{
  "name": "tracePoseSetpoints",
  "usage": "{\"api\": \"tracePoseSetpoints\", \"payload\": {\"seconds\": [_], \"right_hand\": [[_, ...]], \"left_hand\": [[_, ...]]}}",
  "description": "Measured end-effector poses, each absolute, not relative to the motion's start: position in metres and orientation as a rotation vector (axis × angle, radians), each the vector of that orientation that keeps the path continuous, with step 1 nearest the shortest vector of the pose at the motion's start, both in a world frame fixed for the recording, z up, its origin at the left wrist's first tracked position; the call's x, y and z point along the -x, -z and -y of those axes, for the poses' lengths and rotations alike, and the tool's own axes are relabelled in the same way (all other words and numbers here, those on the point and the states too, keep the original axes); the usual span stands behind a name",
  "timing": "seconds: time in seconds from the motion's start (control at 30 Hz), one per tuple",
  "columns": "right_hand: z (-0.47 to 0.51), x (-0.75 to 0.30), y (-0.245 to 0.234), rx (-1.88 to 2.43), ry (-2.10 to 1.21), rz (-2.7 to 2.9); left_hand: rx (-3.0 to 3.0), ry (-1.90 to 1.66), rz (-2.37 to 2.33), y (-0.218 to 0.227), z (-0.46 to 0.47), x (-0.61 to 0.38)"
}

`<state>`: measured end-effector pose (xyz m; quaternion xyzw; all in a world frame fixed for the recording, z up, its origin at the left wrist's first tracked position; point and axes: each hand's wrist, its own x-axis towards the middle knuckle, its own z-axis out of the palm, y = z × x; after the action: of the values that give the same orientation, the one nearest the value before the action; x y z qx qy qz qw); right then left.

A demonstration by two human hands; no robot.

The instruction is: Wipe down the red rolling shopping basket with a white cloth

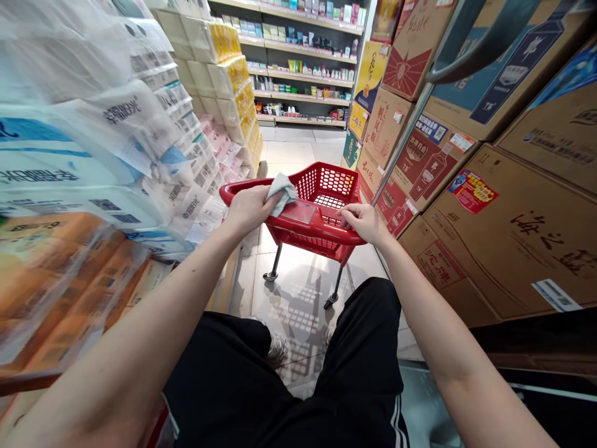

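Observation:
A red plastic shopping cart (321,233) stands in the aisle ahead of my knees, its handle end turned toward me. My left hand (252,208) is closed on a pale grey-green cloth (282,191), which lies against the left part of the handle rim. At the right part of the same rim, my right hand (361,221) rests with its fingers curled over the red plastic. Through the lattice walls the inside of the basket shows bare. Two of the cart's legs with casters (270,275) are visible on the floor.
Plastic-wrapped tissue packs (135,118) are piled along the left. Stacked cardboard cartons (504,230) line the right, with a grey metal handle and pole (405,134) in front of them. Shelves of small goods (303,46) stand at the aisle's far end. Pale floor tiles (284,149) lie between.

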<state>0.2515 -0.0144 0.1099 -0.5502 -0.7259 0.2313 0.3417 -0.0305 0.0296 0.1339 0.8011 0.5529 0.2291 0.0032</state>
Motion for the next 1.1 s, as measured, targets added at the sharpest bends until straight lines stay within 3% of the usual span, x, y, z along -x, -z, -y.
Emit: {"api": "tracePoseSetpoints", "payload": {"seconds": [0.27, 0.77, 1.1], "right_hand": [[0.014, -0.248, -0.116, 1.483, -0.456, 2.024], [0.007, -0.246, -0.11, 1.404, -0.538, 2.019], [0.008, -0.246, -0.114, 1.424, -0.558, 2.015]], "left_hand": [[-2.827, -0.676, -1.107, -0.14, -0.013, 0.009], [-2.551, -0.42, -1.635, -0.148, -0.046, 0.001], [-2.56, -0.473, -1.7, -0.141, -0.056, 0.013]]}}
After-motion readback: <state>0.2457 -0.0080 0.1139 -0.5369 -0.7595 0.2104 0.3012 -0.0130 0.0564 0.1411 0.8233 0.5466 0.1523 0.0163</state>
